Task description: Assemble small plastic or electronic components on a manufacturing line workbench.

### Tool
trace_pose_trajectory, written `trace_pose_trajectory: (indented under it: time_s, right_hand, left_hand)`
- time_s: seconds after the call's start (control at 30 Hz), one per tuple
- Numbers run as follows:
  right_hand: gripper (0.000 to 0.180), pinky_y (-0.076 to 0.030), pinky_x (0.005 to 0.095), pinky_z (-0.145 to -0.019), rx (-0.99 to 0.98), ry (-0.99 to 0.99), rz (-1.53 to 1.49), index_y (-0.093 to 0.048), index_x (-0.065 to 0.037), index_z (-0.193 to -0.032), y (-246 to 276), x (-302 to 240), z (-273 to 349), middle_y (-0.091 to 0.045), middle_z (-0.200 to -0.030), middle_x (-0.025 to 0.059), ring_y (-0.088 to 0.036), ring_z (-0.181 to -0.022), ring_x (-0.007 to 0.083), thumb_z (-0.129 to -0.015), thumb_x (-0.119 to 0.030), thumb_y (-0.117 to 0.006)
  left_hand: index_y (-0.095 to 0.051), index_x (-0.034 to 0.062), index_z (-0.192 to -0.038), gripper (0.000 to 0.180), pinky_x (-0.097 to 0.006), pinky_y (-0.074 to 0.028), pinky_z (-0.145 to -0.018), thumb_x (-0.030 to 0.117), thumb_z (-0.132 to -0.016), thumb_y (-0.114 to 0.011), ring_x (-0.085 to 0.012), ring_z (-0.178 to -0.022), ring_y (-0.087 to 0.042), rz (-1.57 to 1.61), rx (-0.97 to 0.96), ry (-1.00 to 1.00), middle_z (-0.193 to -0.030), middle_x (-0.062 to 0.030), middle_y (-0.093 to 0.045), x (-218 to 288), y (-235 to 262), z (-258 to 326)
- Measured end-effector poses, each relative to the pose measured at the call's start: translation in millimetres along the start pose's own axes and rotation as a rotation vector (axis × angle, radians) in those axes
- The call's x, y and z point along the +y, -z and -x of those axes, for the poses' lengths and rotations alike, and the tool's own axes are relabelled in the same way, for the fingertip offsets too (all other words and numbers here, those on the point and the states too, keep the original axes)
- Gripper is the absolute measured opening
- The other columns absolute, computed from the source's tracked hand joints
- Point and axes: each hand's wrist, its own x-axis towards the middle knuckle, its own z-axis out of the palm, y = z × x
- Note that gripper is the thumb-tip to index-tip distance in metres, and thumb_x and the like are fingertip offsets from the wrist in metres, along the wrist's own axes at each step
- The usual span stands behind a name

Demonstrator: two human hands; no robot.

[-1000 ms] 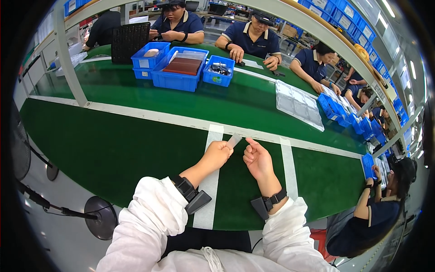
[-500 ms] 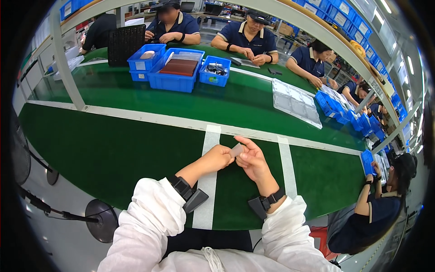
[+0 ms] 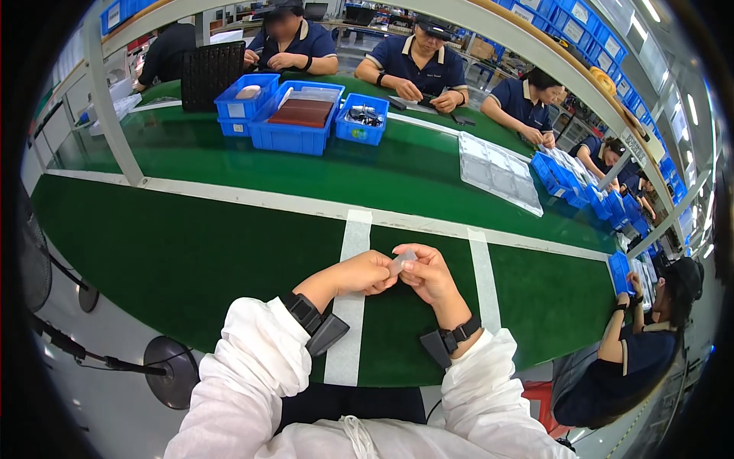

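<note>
The left hand (image 3: 365, 273) and the right hand (image 3: 430, 274) meet just below the centre of the view, above the green table (image 3: 191, 252), and both of them pinch one small clear plastic piece (image 3: 401, 261) between thumb and fingertips. The piece is held in the air between the two hands, touching both, and it is too small to tell its exact shape. Each wrist carries a black band with a dark block on it, and both arms are in white sleeves (image 3: 252, 367) that come in from 6 o'clock. White tape stripes (image 3: 354, 245) run over the table under the hands. At 11 o'clock from the hands, well apart, three blue bins stand together: a large blue bin (image 3: 294, 130) with brown flat sheets, a smaller bin (image 3: 246, 103) at its left and another small one (image 3: 362, 128) at its right with dark little parts. At 1 o'clock lies a clear blister tray (image 3: 497, 172). Other people in dark blue shirts sit along the far side at 12 o'clock, and one more person (image 3: 650, 344) sits at 3 o'clock.
</note>
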Motion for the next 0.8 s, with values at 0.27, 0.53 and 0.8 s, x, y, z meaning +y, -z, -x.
trace_pose_trajectory:
  time_s: [0.27, 0.53, 0.8]
  right_hand:
    - [0.025, -0.026, 0.0193, -0.046, 0.042, 0.016, 0.021, -0.059, 0.003, -0.103, -0.8, 0.1, 0.1, -0.052, -0.068, -0.0006, -0.034, -0.05, 0.0041, -0.078, -0.001, -0.062]
    - [0.028, -0.038, 0.0171, -0.052, 0.184, 0.264, 0.576, -0.052, 0.002, -0.107, -7.6, 12.6, -5.4, -0.056, -0.071, 0.0001, -0.049, -0.061, 0.0027, -0.081, -0.004, -0.062]
    - [0.027, -0.04, 0.0182, -0.052, 0.522, 0.507, 0.831, -0.058, 0.0, -0.107, -13.6, 13.5, -9.7, -0.057, -0.069, 0.0024, -0.049, -0.057, 0.004, -0.081, -0.003, -0.061]
  left_hand:
    - [-0.044, 0.0084, -0.062, 0.018, -0.022, -0.018, -0.038, 0.007, -0.08, -0.043, -0.0044, -0.042, -0.026, 0.047, 0.058, -0.007, -0.052, 0.0046, -0.035, -3.7, -2.4, -4.1]
    - [-0.048, 0.0043, -0.062, 0.019, -0.023, -0.026, -0.038, 0.003, -0.08, -0.04, -0.0071, -0.042, -0.036, -0.227, 0.525, -0.225, -0.052, 0.0005, -0.043, -15.1, -1.4, -15.6]
    - [-0.051, 0.0027, -0.062, 0.02, -0.024, -0.032, -0.041, 0.004, -0.079, -0.04, -0.0076, -0.044, -0.04, -0.292, 0.597, -0.231, -0.052, -0.0006, -0.046, -19.1, 2.7, -17.4]
